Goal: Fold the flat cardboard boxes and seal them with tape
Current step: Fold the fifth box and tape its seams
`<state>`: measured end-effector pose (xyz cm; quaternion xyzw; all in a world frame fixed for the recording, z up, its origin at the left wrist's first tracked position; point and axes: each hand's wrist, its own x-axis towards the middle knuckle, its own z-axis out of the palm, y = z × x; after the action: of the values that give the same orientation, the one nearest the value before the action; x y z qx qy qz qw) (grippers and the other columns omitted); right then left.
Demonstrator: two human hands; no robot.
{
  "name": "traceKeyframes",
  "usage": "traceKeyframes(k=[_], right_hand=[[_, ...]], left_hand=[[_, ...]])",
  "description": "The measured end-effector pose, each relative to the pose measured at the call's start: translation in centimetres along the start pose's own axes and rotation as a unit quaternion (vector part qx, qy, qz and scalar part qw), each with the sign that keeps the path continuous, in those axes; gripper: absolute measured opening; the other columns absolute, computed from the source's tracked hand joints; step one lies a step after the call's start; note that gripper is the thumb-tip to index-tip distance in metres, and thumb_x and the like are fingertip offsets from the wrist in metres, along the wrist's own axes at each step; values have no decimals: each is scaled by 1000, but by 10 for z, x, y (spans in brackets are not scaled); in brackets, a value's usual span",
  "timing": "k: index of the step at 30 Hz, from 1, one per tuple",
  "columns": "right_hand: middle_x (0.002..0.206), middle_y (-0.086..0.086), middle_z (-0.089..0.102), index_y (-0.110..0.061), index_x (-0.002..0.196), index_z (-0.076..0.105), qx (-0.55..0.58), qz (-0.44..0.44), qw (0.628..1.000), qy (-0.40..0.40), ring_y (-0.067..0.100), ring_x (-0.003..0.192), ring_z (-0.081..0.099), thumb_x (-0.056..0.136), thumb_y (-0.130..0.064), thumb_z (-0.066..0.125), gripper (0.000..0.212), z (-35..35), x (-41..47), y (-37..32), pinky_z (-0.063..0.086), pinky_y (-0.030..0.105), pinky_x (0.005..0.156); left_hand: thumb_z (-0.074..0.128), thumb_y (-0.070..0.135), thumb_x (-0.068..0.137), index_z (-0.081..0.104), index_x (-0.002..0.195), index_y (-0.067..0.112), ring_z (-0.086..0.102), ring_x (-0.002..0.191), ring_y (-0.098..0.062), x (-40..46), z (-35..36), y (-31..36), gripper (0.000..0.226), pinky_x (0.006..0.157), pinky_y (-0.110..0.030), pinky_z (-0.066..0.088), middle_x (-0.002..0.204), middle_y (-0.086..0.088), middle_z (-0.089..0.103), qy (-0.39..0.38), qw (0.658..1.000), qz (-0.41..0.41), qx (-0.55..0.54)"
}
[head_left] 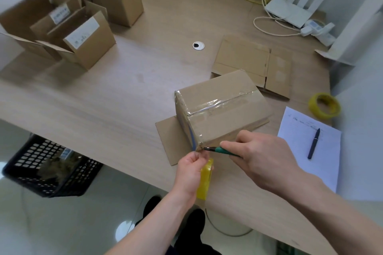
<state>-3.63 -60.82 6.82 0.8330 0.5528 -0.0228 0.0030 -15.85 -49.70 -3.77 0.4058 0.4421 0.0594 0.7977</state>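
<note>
Risk — right hand (263, 157) gripping cutter (220, 149) at box (221, 107) corner just ahead, left hand (191, 168) pinching tape (204, 180) beneath it — slack pull could tear tape crooked or nick fingers.

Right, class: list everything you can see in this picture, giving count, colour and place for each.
Taped box: one, brown, table centre-right.
Flat cardboard: one, brown, behind the taped box.
Open boxes: several, brown, far left of table.
Tape roll: one, yellow, at the table's near edge.
Second tape roll: one, yellow, right.
Paper: one sheet, white, right.
Pen: one, dark, on the paper.
Router: one, white, far right.
Basket: one, black, floor left.
Cutter: one, green-handled, at the box's near corner.
Left hand: pinches tape.
Right hand: grips the cutter.
</note>
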Motion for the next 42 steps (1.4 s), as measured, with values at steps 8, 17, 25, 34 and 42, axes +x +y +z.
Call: traceKeyframes(k=[8, 17, 25, 34, 42], right_hand=[[80, -4, 59, -40, 106, 66, -25, -47, 999, -6, 24, 67, 58, 92, -34, 60, 16, 5, 15, 7, 25, 27, 51], [78, -5, 47, -38, 104, 61, -49, -86, 994, -49, 21, 68, 42, 97, -42, 44, 19, -5, 43, 15, 6, 26, 48], [76, -5, 30, -31, 105, 59, -128, -98, 978, -131, 23, 72, 37, 95, -22, 47, 18, 5, 42, 24, 27, 31, 57], [83, -10, 51, -38, 110, 59, 146, 317, 935, -60, 14, 76, 52, 91, -20, 50, 28, 83, -48, 88, 43, 31, 57], [101, 17, 58, -12, 114, 55, 234, 510, 826, -49, 34, 91, 53, 83, -13, 60, 32, 137, -77, 89, 50, 45, 75]], left_hand=[[59, -4, 88, 56, 59, 13, 63, 65, -28, 3, -4, 6, 33, 69, -40, 51, 89, -6, 76, 3, 999, -25, -19], [61, -14, 78, 66, 67, 6, 60, 56, -27, 6, -3, 25, 23, 64, -38, 54, 80, -17, 67, 22, 998, -26, 46], [57, -12, 85, 56, 65, 5, 61, 61, -29, -7, -7, 1, 26, 59, -33, 53, 72, -20, 60, 22, 993, -113, -17], [64, 8, 70, 48, 65, 9, 62, 63, -28, -36, -52, 75, 17, 69, -35, 54, 115, -11, 71, -226, 961, -2, 162], [56, -5, 87, 49, 66, 11, 64, 71, -13, 8, -22, 99, 27, 68, -34, 53, 110, -18, 71, -232, 914, -13, 331]])
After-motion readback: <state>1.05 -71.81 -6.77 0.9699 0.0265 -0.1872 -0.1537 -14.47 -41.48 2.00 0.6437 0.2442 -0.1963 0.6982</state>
